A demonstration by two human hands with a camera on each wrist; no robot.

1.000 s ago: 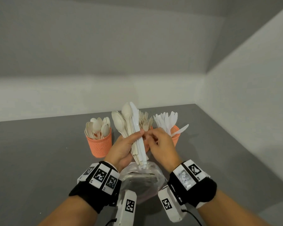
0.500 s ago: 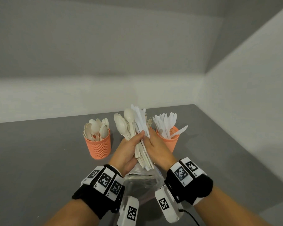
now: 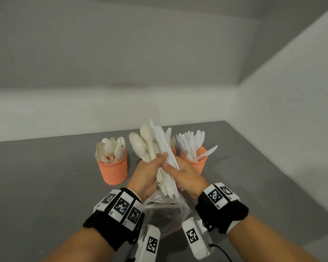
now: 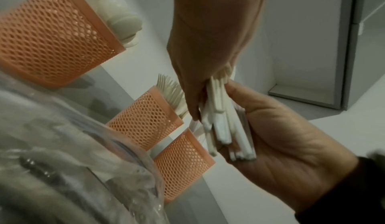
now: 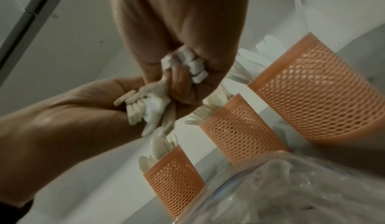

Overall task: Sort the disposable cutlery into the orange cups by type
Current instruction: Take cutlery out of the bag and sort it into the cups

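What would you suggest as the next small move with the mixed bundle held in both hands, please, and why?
Probably have the right hand draw the white knives out of the bundle and drop them into the right cup, which already holds white knives. The left hand grips beige spoons and white knives together, so the types are not yet separated, and the knives lie on the right hand's side.

The work surface is a flat, matte grey tabletop (image 3: 45,186). It extends ahead of the hands and to both sides of them. A plain white back wall (image 3: 102,110) meets the tabletop's far edge beyond the hands. A second white wall (image 3: 292,129) borders the surface on the right-hand side, forming a corner with the back wall. A grey upper panel (image 3: 121,44) runs above both walls. Lighting is soft and even.
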